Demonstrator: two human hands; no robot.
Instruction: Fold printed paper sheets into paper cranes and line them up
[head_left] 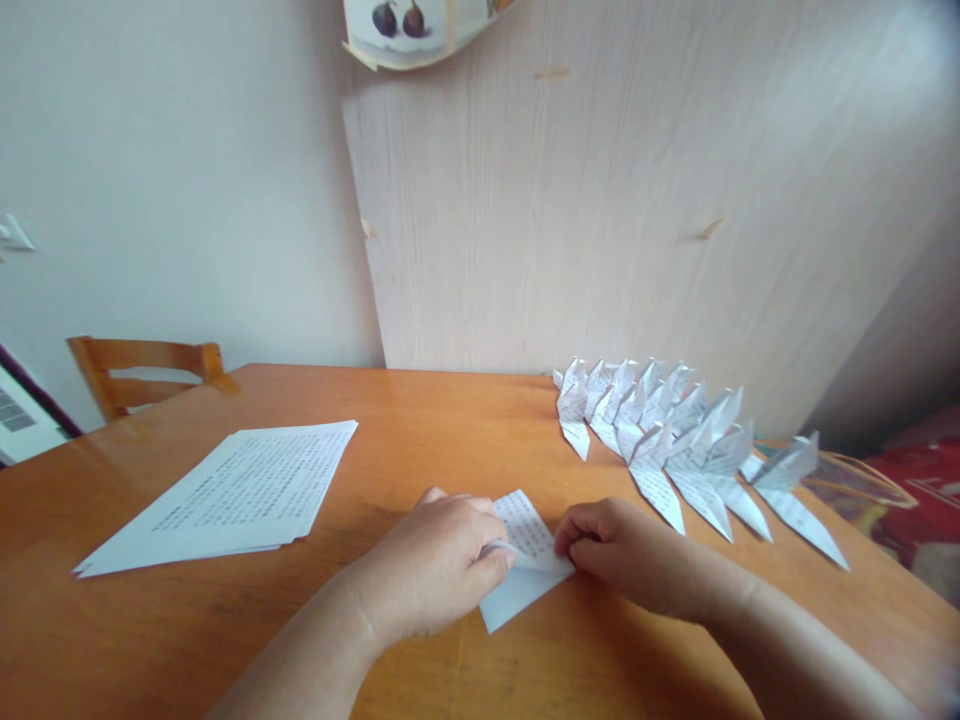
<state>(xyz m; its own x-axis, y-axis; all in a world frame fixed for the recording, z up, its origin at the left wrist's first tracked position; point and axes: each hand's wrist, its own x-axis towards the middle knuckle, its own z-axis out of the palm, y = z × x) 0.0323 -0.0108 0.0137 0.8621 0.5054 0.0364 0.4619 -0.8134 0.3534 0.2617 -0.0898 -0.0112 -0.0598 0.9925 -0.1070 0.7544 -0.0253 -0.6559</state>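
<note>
Ok, partly folded sheet (pixel 529 530) is on the table (pixel 420 430) btwn my hands: L hand (pixel 442 560) has thumb & fingers clamped on its curled flap, R hand (pixel 626 550) has fingers bunched at its right corner, can't tell if pinching or just pressing. Best bet, I'd say: pin that corner, line up edges 1st, then crease firmly, minding the folded pcs (pixel 686 450) off right; printed stack (pixel 240 490) lies well apart, left.
</note>
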